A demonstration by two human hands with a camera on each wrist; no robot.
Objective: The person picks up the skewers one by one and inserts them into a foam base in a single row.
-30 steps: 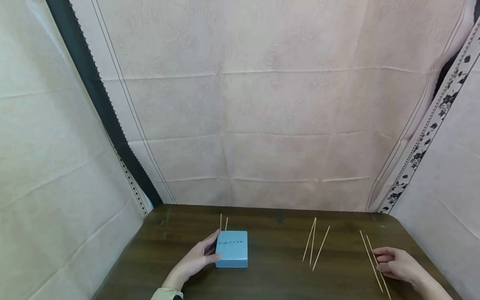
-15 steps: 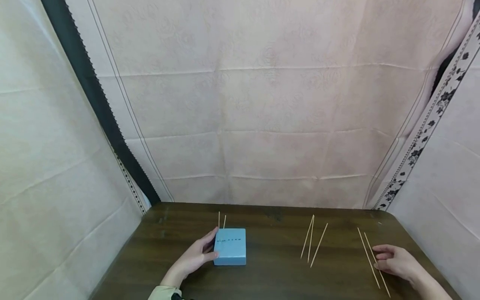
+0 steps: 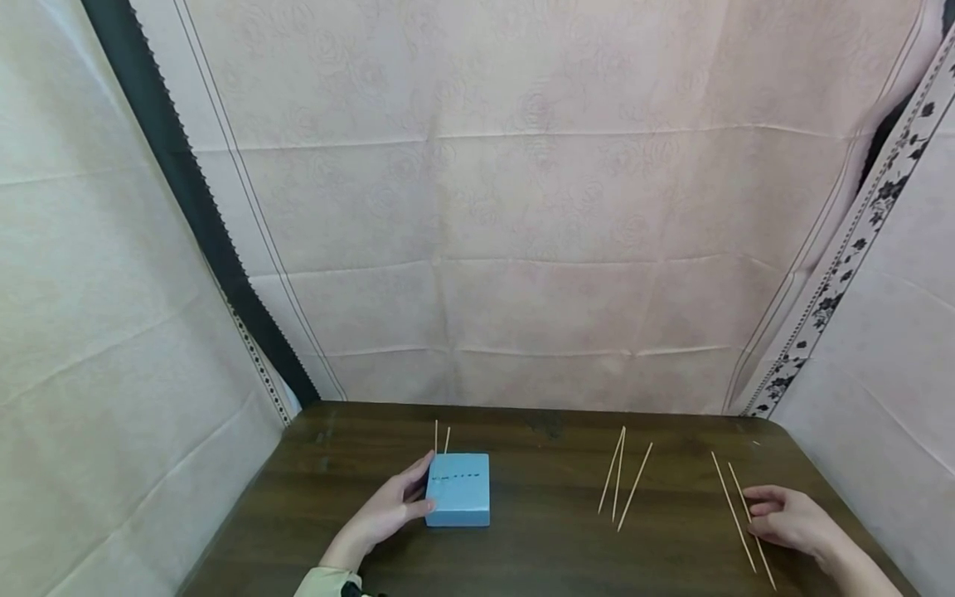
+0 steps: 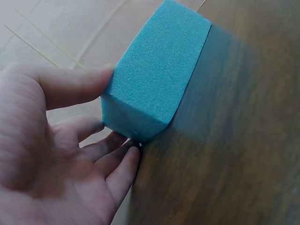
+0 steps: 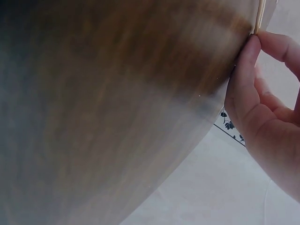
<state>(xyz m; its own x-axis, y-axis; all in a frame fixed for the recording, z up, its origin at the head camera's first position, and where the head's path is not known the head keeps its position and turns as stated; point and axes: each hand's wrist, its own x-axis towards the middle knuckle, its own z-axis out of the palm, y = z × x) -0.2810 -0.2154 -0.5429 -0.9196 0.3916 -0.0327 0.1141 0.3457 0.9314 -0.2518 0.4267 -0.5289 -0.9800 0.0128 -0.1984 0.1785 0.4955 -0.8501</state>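
Note:
On the left of the table a light blue foam block (image 3: 458, 489) lies with a row of small dark marks on its top. My left hand (image 3: 388, 507) grips its left end, thumb on the near side and fingers round the far corner. Two thin wooden sticks (image 3: 436, 435) show beyond the block's far edge. At the right, my right hand (image 3: 794, 522) pinches a thin wooden stick (image 3: 739, 489) between thumb and fingertips; the right wrist view shows the pinched stick (image 5: 259, 18) at the top edge. A second stick (image 3: 734, 512) lies just left of it.
Three more thin sticks (image 3: 635, 487) lie on the dark wooden table (image 3: 545, 547) between the hands, two of them meeting at the far end. Pale cloth (image 3: 537, 207) hangs behind the table and at both sides.
The far end of the right-hand stick has swung slightly right, away from the stick beside it. My left hand keeps its grip on the block. The head view shifted slightly.

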